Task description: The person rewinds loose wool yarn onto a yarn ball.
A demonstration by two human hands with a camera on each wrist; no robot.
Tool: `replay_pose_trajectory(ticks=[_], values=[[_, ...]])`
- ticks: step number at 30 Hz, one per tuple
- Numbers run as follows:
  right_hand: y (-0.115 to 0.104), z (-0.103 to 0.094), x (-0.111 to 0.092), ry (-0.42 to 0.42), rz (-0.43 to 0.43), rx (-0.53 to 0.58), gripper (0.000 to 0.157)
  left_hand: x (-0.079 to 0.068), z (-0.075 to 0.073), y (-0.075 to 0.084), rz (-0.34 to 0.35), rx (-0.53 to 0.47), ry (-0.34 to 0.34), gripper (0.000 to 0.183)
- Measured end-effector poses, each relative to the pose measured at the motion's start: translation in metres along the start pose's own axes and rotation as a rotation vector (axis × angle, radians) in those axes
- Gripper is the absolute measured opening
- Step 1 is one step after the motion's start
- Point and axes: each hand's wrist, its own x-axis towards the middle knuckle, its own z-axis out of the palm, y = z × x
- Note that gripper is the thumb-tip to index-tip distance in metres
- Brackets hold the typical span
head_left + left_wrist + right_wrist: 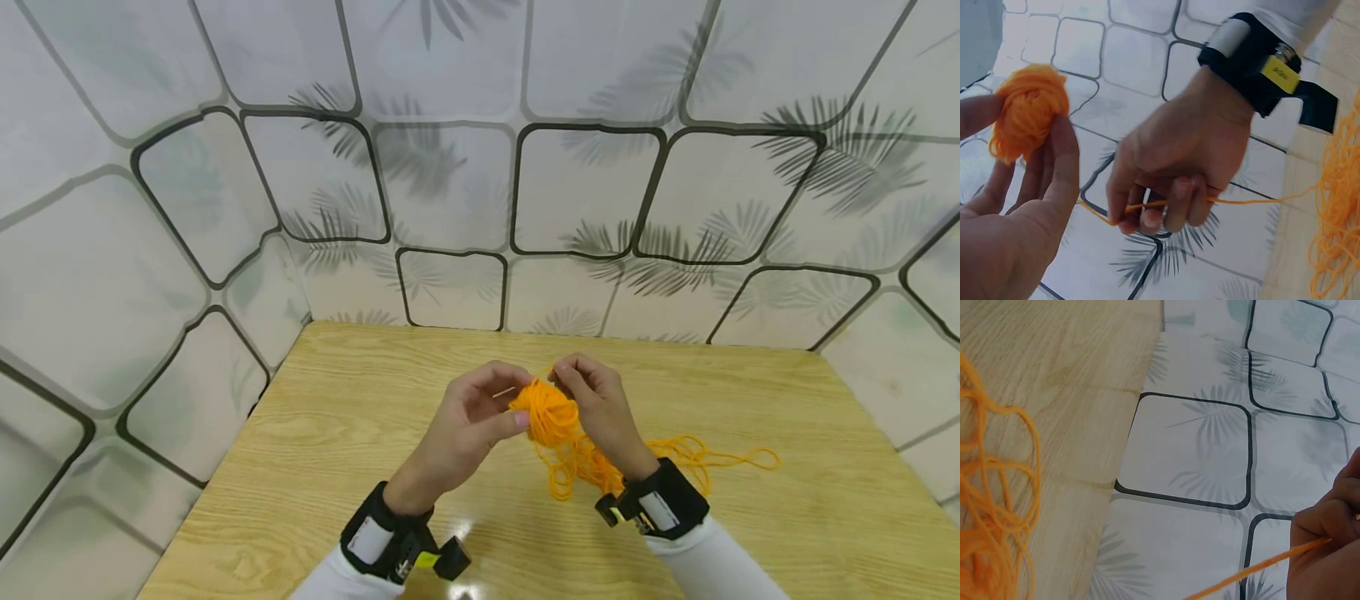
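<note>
An orange ball of yarn [551, 412] is held up over the table by my left hand [472, 425], its thumb and fingers gripping the ball's sides. Close by on the right, my right hand [600, 404] pinches a single yarn strand [1247, 201] between thumb and forefinger. In the left wrist view that strand passes through the curled fingers of the right hand [1175, 162] and runs off to a loose heap of orange yarn [1338, 212]. Only part of the right hand [1329, 550] shows in the right wrist view, with the strand taut across it.
Loose yarn loops [690, 454] spread over the wooden table [322, 433] beneath and right of the right hand. A patterned wall covering [450, 192] of stone shapes and leaves rises behind the table. Black wrist bands with small cameras [453, 558] sit on both wrists.
</note>
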Motion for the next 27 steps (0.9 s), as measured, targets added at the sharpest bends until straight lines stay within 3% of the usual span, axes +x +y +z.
replay_pose_trajectory(ticks=[6,9,13,16,20,27], values=[[0.002,0.01,-0.015,-0.082,0.018,0.049,0.032,0.008,-0.002,0.001,0.043,-0.091,0.269,0.028],[0.001,0.015,-0.023,-0.121,-0.015,-0.01,0.027,0.013,-0.005,-0.002,0.079,-0.067,0.392,0.033],[-0.003,0.019,-0.031,-0.156,-0.061,-0.09,0.02,0.018,-0.008,-0.01,0.115,0.018,0.502,0.037],[-0.007,0.02,-0.035,-0.161,-0.089,-0.131,0.018,0.019,-0.011,-0.018,0.143,0.145,0.538,0.035],[-0.012,0.02,-0.038,-0.146,-0.123,-0.148,0.017,0.02,-0.015,-0.027,0.155,0.344,0.534,0.032],[-0.019,0.02,-0.04,-0.098,-0.162,-0.144,0.016,0.017,-0.008,-0.024,0.086,0.556,0.477,0.029]])
